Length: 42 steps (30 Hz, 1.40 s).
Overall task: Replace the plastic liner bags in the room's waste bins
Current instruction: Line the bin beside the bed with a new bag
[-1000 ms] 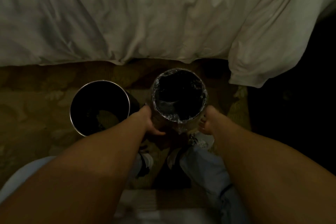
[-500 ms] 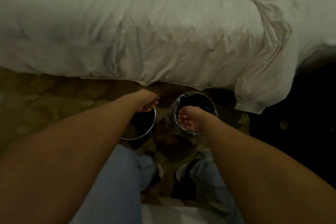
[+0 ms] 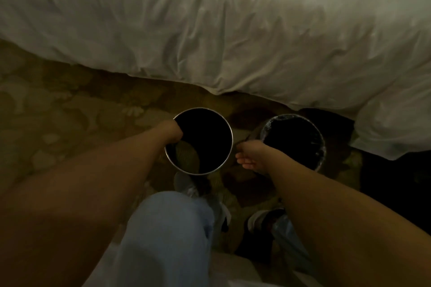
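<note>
Two round waste bins stand on the carpet in front of the bed. The left bin (image 3: pixel 229 133) has a bare metal rim and a dark inside with no liner showing. My left hand (image 3: pixel 173 131) grips its left rim, fingers hidden inside. The right bin (image 3: pixel 320 147) carries a crinkled clear plastic liner (image 3: pixel 268 128) folded over its rim. My right hand (image 3: pixel 250 156) hovers between the two bins, close to the lined bin's left side, fingers loosely spread and holding nothing that I can see.
A bed with a rumpled white duvet (image 3: pixel 233 30) fills the top and hangs down at the right (image 3: pixel 391 130). Patterned olive carpet (image 3: pixel 70 112) stretches left. My jeans-clad knee (image 3: pixel 168 228) and shoes (image 3: pixel 256 219) are just below the bins.
My right hand has come off the lined bin's rim and now hangs between the bins. My left hand has closed over the unlined bin's rim, and that bin looks nearer to me.
</note>
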Available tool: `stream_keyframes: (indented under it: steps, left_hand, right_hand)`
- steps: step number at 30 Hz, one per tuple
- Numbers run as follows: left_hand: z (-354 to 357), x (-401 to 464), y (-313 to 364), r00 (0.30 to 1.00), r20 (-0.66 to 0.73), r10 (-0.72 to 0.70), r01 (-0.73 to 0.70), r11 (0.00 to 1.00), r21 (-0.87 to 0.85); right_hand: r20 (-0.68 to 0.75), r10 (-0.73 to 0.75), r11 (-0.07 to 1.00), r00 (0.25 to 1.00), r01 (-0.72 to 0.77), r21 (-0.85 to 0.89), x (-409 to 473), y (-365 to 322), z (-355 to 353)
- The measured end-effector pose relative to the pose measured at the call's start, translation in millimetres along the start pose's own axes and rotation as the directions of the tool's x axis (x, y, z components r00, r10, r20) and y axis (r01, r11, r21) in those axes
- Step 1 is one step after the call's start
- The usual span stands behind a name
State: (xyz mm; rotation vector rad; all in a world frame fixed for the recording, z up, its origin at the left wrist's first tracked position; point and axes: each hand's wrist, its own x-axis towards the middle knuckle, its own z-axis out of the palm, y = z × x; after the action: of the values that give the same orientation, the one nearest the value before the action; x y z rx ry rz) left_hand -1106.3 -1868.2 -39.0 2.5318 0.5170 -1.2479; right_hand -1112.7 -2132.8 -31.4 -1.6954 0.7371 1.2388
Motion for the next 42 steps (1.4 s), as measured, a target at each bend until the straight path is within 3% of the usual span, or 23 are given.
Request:
stream_keyframes:
  steps: [3,5,7,11,16,23,33,42]
  left_hand:
    - [15.5,26.1,-24.1,0.999,-0.013,0.039,-0.037,0.991,0.126]
    - [20.4,39.5,-35.2,0.996,-0.067,0.057,-0.049,0.992,0.117]
    - [24.3,53.6,-43.4,0.997,-0.072,0.039,-0.033,0.996,0.08]
    - [38.0,81.8,-56.6,0.999,0.049,-0.014,0.016,0.999,-0.047]
    - [27.5,79.5,-52.6,0.994,0.107,-0.003,0.008,0.999,-0.05]
    - [-5.9,41.4,-35.5,0.994,0.109,0.026,-0.01,0.989,-0.146]
    - [-113.9,-122.4,40.6,0.983,-0.151,0.102,-0.113,0.992,-0.059]
    - [-89.3,-219.5,126.6,0.953,-0.18,0.244,-0.261,0.962,-0.077]
  right_hand:
    - [-0.012,-0.002,0.985,1.0,0.0,-0.174,31.1,8.2,6.9]
    - [0.005,0.009,0.976,1.0,-0.007,-0.218,48.3,12.4,12.2]
    - [0.019,0.025,0.978,1.0,-0.02,-0.206,64.3,13.9,20.6]
    - [0.042,0.058,0.983,0.997,-0.049,-0.178,89.2,15.4,42.0]
    - [0.008,0.079,0.977,0.997,-0.076,-0.201,84.3,0.7,43.5]
    - [-0.035,-0.049,0.969,0.998,0.039,-0.245,13.9,-30.7,14.6]
    - [-0.138,-0.242,0.95,0.96,0.206,-0.233,-146.6,-44.7,-52.9]
    - [-0.273,-0.26,0.937,0.926,0.174,-0.301,-236.7,14.8,-134.0]
